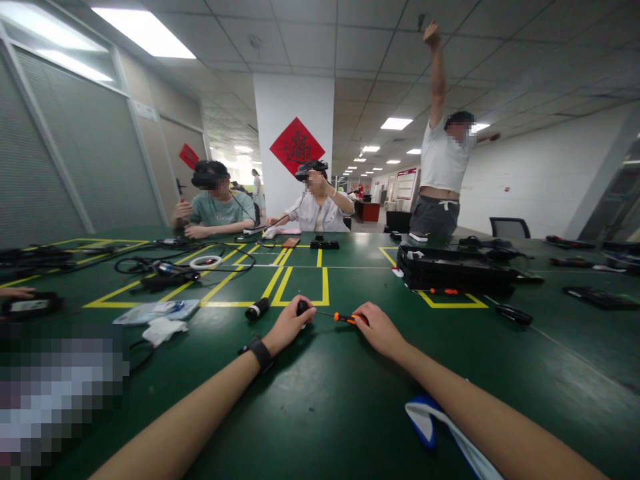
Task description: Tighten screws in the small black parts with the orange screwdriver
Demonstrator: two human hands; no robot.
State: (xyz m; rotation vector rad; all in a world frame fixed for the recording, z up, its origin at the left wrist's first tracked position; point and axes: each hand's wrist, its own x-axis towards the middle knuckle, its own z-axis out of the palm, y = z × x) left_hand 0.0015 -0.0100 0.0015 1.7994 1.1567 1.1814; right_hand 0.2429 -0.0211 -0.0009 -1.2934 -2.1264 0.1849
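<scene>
"What does the right hand point(377, 327) have?"
"Its fingers curl around the handle of an orange and black screwdriver point(345, 318), between both hands at the green table point(320, 407)."
"And the left hand point(290, 325)?"
"It pinches a small black thing point(302, 307). The screwdriver points at it. I can't tell if they touch."

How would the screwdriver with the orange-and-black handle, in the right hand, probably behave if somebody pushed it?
The screwdriver with the orange-and-black handle should stay stiff, since its thin shaft looks straight. Its weight may sit toward the handle, which is thicker than the shaft. It might roll, but the right hand hides part of the handle.
</scene>
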